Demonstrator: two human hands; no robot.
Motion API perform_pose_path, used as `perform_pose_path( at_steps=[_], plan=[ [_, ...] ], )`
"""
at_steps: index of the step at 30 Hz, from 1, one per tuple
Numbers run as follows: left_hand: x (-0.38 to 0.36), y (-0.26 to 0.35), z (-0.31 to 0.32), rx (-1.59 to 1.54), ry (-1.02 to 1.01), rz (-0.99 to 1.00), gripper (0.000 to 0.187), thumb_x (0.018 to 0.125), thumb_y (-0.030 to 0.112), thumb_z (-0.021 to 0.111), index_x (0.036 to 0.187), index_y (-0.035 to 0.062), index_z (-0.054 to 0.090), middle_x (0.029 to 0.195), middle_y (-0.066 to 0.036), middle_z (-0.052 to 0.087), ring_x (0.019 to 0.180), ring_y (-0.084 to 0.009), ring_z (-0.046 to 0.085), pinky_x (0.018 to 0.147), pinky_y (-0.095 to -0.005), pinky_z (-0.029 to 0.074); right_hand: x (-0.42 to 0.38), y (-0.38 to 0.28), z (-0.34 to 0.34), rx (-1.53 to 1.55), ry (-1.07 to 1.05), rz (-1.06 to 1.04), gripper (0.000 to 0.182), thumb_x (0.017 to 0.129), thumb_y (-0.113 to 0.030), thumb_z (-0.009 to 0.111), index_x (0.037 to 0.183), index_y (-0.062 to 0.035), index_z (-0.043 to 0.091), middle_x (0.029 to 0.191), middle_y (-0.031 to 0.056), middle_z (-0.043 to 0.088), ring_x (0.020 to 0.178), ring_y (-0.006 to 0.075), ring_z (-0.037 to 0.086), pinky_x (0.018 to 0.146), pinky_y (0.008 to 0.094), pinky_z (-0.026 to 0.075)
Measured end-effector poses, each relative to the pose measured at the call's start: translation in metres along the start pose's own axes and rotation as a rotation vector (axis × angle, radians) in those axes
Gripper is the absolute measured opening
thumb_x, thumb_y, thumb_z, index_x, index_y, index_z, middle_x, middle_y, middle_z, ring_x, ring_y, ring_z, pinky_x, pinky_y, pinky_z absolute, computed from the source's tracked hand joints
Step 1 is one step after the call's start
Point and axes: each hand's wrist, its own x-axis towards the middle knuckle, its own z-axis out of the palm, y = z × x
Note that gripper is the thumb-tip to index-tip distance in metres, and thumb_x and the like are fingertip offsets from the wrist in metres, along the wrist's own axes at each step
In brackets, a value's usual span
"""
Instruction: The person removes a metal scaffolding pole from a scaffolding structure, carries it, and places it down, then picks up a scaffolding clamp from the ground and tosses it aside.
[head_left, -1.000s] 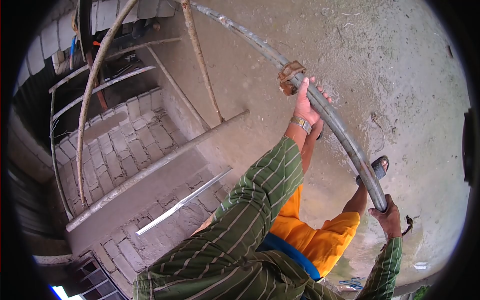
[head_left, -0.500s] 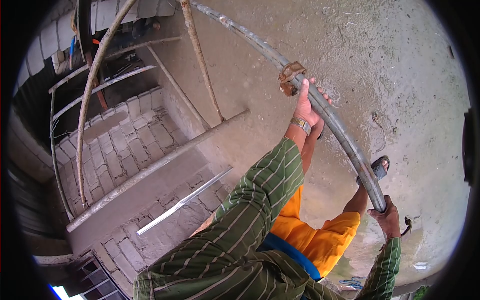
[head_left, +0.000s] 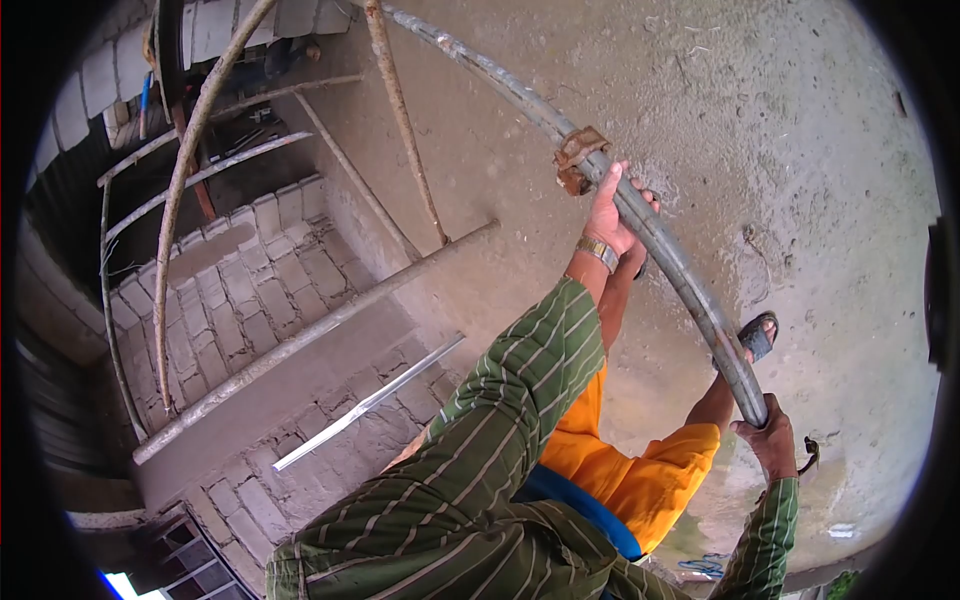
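Note:
A long grey metal pipe [head_left: 683,270], bowed by the wide lens, slants from the top of the view to the lower right. My left hand [head_left: 612,222], with a watch at the wrist, grips it from beneath, thumb along the near side. Just beyond that hand a rusty clamp [head_left: 580,152] sits around the pipe. At the pipe's near end my right hand [head_left: 769,440] is closed around it, with the palm side partly hidden.
Wooden poles [head_left: 320,325] form a frame at the left, before a block wall [head_left: 255,300]. A pale metal strip [head_left: 370,402] lies against the blockwork. Below is a rough concrete floor [head_left: 840,250]; my sandalled foot [head_left: 760,338] stands near the pipe.
The pipe's near end and both hands have shifted very slightly left. My grip looks the same, and the surroundings have stayed put.

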Motion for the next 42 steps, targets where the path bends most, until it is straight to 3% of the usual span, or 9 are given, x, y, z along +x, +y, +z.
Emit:
perform_pose_path(
  at_steps=[42],
  plan=[
    [-0.015, 0.007, 0.000, 0.020, 0.023, 0.010, 0.036, 0.086, 0.042, 0.068, 0.107, 0.0183, 0.050, 0.082, -0.002, 0.055, 0.075, -0.0219, 0.058, 0.072, -0.0443, 0.052, -0.012, -0.010, 0.004, -0.017, -0.016, -0.016, 0.047, 0.064, -0.024, 0.081, 0.096, -0.0026, 0.055, 0.075, 0.0157, 0.063, 0.067, 0.0298, 0.061, 0.067, 0.0378, 0.048]
  ],
)
